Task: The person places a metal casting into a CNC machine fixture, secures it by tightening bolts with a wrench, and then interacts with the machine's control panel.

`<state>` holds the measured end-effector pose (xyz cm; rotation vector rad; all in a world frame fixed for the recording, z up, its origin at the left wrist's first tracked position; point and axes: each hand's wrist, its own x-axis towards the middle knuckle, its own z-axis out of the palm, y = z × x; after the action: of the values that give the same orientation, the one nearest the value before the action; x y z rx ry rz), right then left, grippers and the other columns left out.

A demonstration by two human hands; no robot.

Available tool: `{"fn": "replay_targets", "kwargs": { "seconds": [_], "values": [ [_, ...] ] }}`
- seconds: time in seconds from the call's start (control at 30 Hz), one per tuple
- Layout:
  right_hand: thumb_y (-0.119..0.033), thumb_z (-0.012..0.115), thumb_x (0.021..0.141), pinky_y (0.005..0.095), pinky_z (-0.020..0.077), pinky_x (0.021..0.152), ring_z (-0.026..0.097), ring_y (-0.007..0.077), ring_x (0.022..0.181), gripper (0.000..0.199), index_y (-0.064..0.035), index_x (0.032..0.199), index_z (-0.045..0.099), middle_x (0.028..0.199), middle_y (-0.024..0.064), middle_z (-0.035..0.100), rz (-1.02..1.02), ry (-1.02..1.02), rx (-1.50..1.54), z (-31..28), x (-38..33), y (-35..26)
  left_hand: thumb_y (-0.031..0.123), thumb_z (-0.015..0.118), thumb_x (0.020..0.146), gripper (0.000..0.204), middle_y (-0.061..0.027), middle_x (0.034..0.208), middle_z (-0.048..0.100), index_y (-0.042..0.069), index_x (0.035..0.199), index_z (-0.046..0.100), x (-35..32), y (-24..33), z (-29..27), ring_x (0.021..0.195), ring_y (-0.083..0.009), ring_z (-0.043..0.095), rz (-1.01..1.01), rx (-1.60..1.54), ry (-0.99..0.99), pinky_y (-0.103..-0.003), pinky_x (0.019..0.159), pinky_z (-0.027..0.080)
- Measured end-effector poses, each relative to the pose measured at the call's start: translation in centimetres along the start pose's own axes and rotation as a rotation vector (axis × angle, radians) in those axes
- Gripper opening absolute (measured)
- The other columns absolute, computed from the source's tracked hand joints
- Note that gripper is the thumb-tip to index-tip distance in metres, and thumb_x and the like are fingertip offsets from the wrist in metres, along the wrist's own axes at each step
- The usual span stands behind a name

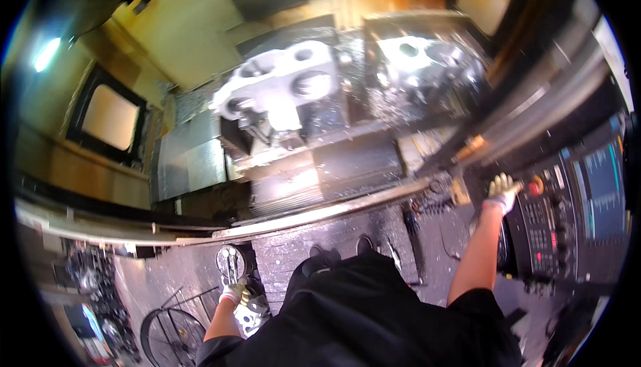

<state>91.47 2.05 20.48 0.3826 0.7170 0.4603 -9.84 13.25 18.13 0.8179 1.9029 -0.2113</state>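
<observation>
My left hand, in a pale work glove, is low at the left with its fingers curled closed. A shiny, long metal piece rises from it, too small to name. Under and beside that hand sits a light metal casting with holes. Reaching out to the right, my gloved right hand has its fingers spread and holds nothing. Its fingertips are close to a red push button on the black control panel; whether they touch is unclear.
Inside the machine, a large pale casting with round bores is mounted left of another shiny metal part. Metal chips lie around them. A sill runs along the machine's front. A spoked handwheel stands lower left; a screen is far right.
</observation>
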Motion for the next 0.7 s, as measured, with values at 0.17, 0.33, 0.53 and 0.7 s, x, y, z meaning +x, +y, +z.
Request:
{"fn": "replay_targets", "kwargs": {
  "seconds": [0.17,0.33,0.53,0.7],
  "values": [
    [-0.064,0.04,0.11,0.0517,0.0346,0.124,0.048,0.0351,0.149,0.076,-0.0104,0.164,0.04,0.164,0.0158,0.048,-0.575,-0.249,-1.521,1.9,-7.2,12.2,0.058,0.06,0.101,0.055,-0.0083,0.082,0.071,0.004,0.1,0.073,2.5,-3.7,-3.8,0.072,-0.0206,0.064,0.238,-0.472,0.532,-0.038,0.069,0.051],
    [-0.055,0.048,0.111,0.0472,0.0353,0.126,0.054,0.0382,0.143,0.07,-0.0011,0.156,0.05,0.158,0.0223,0.052,-1.051,-0.728,-1.669,7.6,-17.4,29.1,0.04,0.067,0.106,0.055,-0.0138,0.139,0.066,-0.002,0.142,0.06,3.2,-6.4,-15.4,0.126,-0.0247,0.061,0.51,-0.682,1.02,-0.038,0.112,0.046],
    [-0.041,0.057,0.11,0.0374,0.0411,0.119,0.056,0.0295,0.14,0.063,0.0038,0.154,0.048,0.153,0.019,0.057,-1.607,-1.262,-1.602,21.2,-21.0,36.6,0.039,0.067,0.107,0.067,-0.0179,0.161,0.051,0.0,0.157,0.048,-7.0,2.1,-28.3,0.146,-0.0278,0.049,0.773,-0.761,1.366,-0.04,0.126,0.034],
    [-0.044,0.055,0.11,0.0385,0.0452,0.115,0.06,0.0276,0.136,0.06,-0.0025,0.154,0.053,0.152,0.0169,0.061,-1.312,-1.158,-1.676,32.0,-17.0,37.1,0.026,0.07,0.106,0.038,-0.0094,0.115,0.07,-0.002,0.132,0.065,-11.7,5.6,-33.0,0.099,-0.0173,0.064,0.954,-0.705,1.867,-0.033,0.093,0.055]
  ]
}}
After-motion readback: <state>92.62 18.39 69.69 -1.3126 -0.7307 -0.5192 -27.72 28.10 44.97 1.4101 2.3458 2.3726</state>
